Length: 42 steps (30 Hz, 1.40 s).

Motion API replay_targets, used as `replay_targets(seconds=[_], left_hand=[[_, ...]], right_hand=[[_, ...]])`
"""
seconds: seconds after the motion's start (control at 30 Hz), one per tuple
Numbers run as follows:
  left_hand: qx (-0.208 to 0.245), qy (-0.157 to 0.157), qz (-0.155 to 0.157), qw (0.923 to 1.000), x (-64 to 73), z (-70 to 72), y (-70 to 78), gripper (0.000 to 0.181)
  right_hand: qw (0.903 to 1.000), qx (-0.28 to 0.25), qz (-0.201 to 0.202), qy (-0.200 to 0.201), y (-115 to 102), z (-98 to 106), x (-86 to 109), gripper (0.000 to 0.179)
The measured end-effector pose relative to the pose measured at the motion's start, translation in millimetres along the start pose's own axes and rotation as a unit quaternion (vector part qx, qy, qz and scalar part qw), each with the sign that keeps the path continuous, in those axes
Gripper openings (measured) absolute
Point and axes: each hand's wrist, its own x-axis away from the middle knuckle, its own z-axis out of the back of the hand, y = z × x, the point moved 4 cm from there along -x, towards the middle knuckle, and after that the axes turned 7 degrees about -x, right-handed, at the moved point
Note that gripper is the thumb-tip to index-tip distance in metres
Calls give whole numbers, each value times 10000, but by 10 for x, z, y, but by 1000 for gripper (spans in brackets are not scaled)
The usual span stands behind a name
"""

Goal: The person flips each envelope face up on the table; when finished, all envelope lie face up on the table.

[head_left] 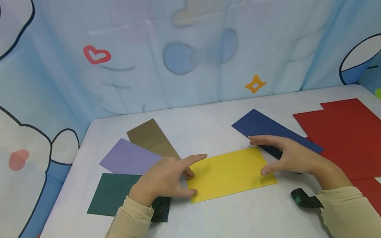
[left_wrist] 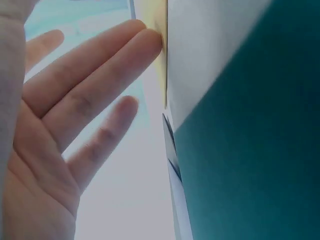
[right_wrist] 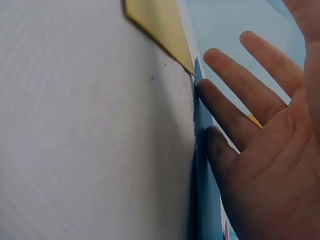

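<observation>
A yellow rectangular sheet [head_left: 230, 172] lies flat on the white table between both hands. At its left edge is my left hand [head_left: 168, 176], fingers spread and mostly straight; in the left wrist view its fingertips [left_wrist: 152, 42] come up to the yellow sheet's edge. My right hand [head_left: 292, 157] hovers by the sheet's right end, over a dark blue sheet [head_left: 263, 123], with fingers extended and thumb apart. Neither hand grips anything. Whether the right fingertips touch the paper, I cannot tell. Beneath the left wrist lies a dark green sheet [head_left: 114, 191], partly hidden.
A purple sheet [head_left: 128, 155] and an olive-brown sheet [head_left: 154, 137] overlap at the left. Several red sheets [head_left: 347, 138] are spread on the right. The white table [head_left: 235, 225] ends at a printed blue cloth [head_left: 131, 78] behind.
</observation>
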Motion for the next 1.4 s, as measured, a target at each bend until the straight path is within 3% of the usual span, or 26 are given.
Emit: replay_targets(seconds=[0.13,0.37,0.53,0.67,0.8,0.97,1.07,1.17,1.3,1.4], left_hand=[[-408,-105,61,9991,-11,-37,-1,107],[-190,-349,343,9986,-24,-70,-4,109],[-729,-186,95,9971,-42,-65,80,105],[-1065,-192,66,9941,-55,-84,165,102],[-1097,-215,30,9937,-60,-99,219,103],[-973,-79,-272,9949,-59,-88,258,102],[-848,147,-472,9952,-54,-53,262,98],[-766,601,-695,9928,-50,6,250,91],[-856,1320,-879,9836,-38,78,213,83],[-877,1623,-854,9791,-34,99,180,80]], right_hand=[[10000,-94,32,-9,-3,3,1,90],[9999,-156,17,-14,-11,0,3,91],[10000,-88,-6,-24,-6,-7,-5,92],[10000,-68,-6,-44,4,-13,-9,92],[9999,-63,41,-67,4,-11,-6,92],[9997,-121,167,-90,-1,-3,-5,91],[9994,-128,292,-103,-12,6,1,89],[9984,-235,486,-166,-33,20,12,87],[9967,-364,687,-241,-61,38,28,83],[9970,-241,711,-215,-81,49,37,75]])
